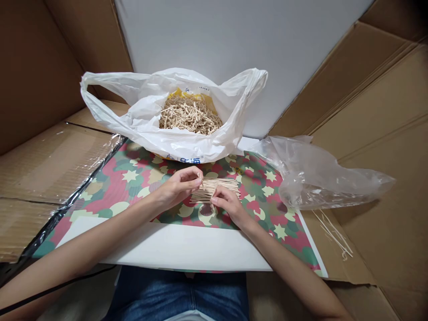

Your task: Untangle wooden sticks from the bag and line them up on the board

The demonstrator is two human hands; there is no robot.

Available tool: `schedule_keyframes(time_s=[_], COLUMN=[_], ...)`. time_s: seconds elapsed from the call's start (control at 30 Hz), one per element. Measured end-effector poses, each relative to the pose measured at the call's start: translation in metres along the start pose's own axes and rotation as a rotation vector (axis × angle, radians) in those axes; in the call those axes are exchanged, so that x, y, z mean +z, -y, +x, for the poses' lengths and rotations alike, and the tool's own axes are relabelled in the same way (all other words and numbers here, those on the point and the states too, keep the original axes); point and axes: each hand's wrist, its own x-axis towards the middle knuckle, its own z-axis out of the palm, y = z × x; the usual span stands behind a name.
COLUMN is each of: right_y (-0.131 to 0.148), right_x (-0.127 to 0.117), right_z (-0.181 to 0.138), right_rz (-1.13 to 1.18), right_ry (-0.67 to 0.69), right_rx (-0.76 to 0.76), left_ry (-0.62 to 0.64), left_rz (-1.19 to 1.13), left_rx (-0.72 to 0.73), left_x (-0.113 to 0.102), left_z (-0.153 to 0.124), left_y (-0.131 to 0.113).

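Note:
My left hand (pixel 182 183) is closed in a pinch, with a thin pale strip (pixel 200 176) bent between thumb and fingertips. My right hand (pixel 229 204), lower and to the right, also pinches a thin pale piece, and a short end pokes out below its thumb. I cannot tell whether both hands hold the same strip. Under and between the hands lies a flat bundle of straight pale strips (pixel 220 183), lined up side to side. Behind it, an open white plastic bag (pixel 133 118) holds a heap of short, knotted-looking pale pieces (pixel 190 115).
A patterned camouflage cloth (pixel 267 191) covers the table, with a white strip (pixel 187 247) along its front. To the right lies a crumpled clear plastic bag (pixel 321 174), with a few loose strips (pixel 334 236) on cardboard. Cardboard walls (pixel 384 147) stand on both sides.

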Motion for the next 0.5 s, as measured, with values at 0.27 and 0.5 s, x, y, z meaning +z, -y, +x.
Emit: schedule_keyframes(time_s=[0.27,0.5], right_y=[-0.0085,-0.0045], right_x=[-0.0002,0.0028], right_z=[-0.0004,-0.0004], right_rz=[0.087,0.175], right_ry=[-0.101,-0.091], right_rx=[-0.019,0.001], left_ry=[0.211,0.256], left_rz=[0.173,0.21], left_rx=[-0.147,-0.141], left_x=[0.0053,0.0045], left_z=[-0.0029,-0.0019], left_y=[0.0061,0.0084])
